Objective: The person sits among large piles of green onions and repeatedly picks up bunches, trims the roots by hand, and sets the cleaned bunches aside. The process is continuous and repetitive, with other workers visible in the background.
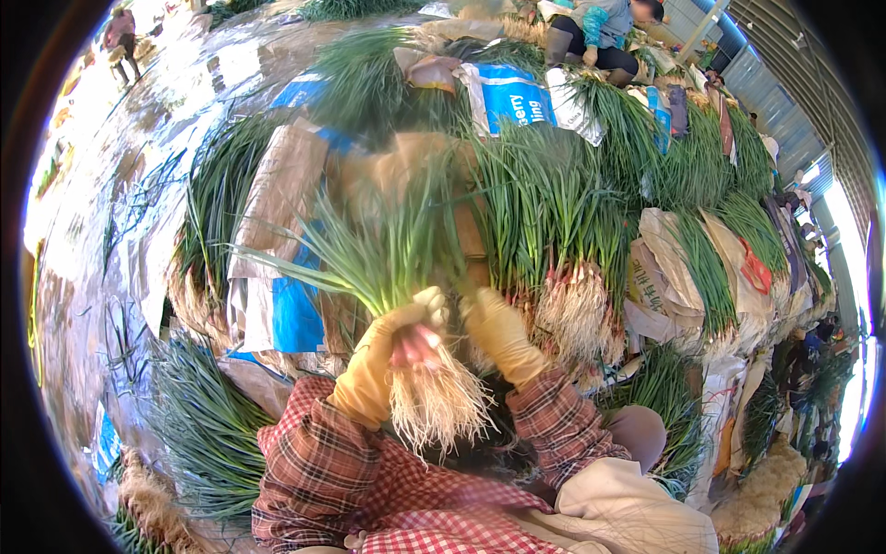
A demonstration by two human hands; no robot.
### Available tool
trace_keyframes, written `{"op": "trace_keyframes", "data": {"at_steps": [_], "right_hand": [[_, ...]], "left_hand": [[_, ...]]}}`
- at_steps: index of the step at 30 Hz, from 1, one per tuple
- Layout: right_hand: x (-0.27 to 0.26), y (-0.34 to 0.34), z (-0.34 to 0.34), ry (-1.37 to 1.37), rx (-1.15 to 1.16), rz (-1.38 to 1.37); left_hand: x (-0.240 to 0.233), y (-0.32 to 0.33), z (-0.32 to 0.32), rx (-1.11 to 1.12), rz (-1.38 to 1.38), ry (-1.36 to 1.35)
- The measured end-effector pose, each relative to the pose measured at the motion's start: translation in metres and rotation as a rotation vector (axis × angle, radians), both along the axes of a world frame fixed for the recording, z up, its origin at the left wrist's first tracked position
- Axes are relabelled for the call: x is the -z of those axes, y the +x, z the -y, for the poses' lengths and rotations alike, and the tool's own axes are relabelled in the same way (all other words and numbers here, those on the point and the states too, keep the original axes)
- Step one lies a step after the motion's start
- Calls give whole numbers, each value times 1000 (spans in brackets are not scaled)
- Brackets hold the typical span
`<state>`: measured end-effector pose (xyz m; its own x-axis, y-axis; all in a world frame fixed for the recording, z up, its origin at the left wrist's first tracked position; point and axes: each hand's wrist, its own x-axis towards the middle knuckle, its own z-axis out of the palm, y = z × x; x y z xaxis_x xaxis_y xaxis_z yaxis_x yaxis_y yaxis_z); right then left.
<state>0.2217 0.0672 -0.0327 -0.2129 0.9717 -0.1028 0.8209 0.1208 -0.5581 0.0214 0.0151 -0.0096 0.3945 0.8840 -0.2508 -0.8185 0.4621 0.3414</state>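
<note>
My left hand (374, 367), in a yellow rubber glove, grips a bunch of green onions (377, 266) in front of my lap. Their pinkish-white bulbs (415, 346) show at the palm, and long pale roots (439, 401) hang below. The green leaves fan upward and away from me. Just right of the bunch is my right hand (505, 336), gloved alike and blurred, its fingers bent towards the stems. Blurred green leaves rise beside those fingers; whether they pinch any is unclear.
More green onions (554, 208) lie in rows ahead and to the right, roots towards me. Another heap (201, 429) is at my left. Woven sacks (277, 201) lie among them. A seated person (602, 34) is at the back right; another person (121, 41) stands far left on wet-looking ground.
</note>
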Motion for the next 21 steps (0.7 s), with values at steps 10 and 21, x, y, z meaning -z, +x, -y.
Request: {"op": "trace_keyframes", "data": {"at_steps": [10, 21], "right_hand": [[48, 32, -45, -262, 133, 438], [-26, 83, -5, -140, 21, 709]], "left_hand": [[-18, -6, 2, -96, -156, 48], [0, -10, -3, -64, -91, 45]]}}
